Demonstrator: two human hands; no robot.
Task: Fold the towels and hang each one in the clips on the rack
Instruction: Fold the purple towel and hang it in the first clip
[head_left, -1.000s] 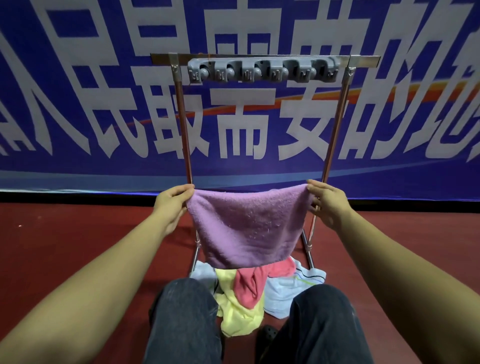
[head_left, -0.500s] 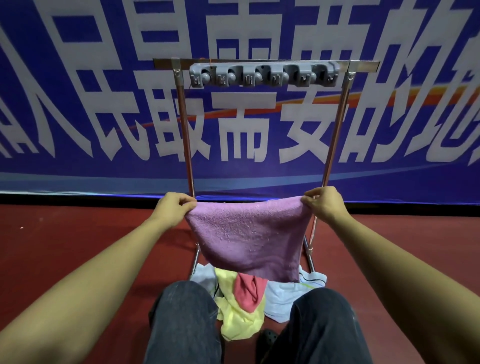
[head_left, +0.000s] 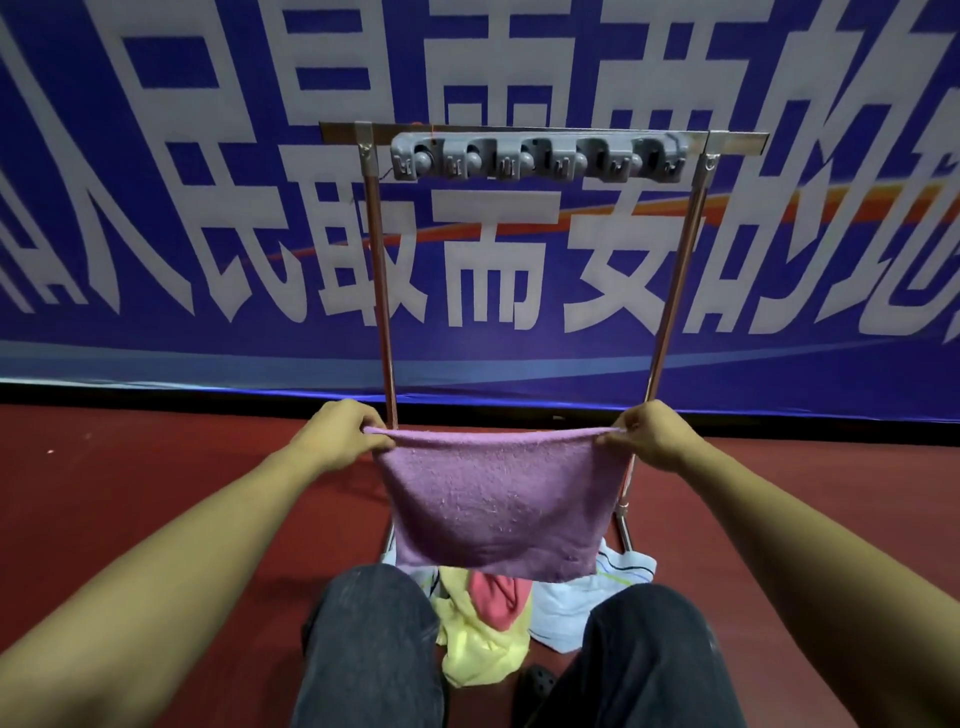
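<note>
Both hands — left hand (head_left: 340, 435), right hand (head_left: 649, 435) — pinch fuzzy purple towel (head_left: 498, 499) taut.

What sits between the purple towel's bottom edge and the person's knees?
In the head view, a floor pile: a yellow towel, a pink one and a white striped one, below the purple towel.

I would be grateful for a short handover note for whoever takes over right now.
Left hand and right hand each pinch a top corner of the purple towel, which hangs stretched between them, low in front of the rack.
Clip strip on the top bar holds nothing.
Yellow towel, pink towel and white towel lie heaped on the floor at the rack's foot.
Done: nothing hung.
Left: finish the purple towel, clip it, then the rest.
</note>
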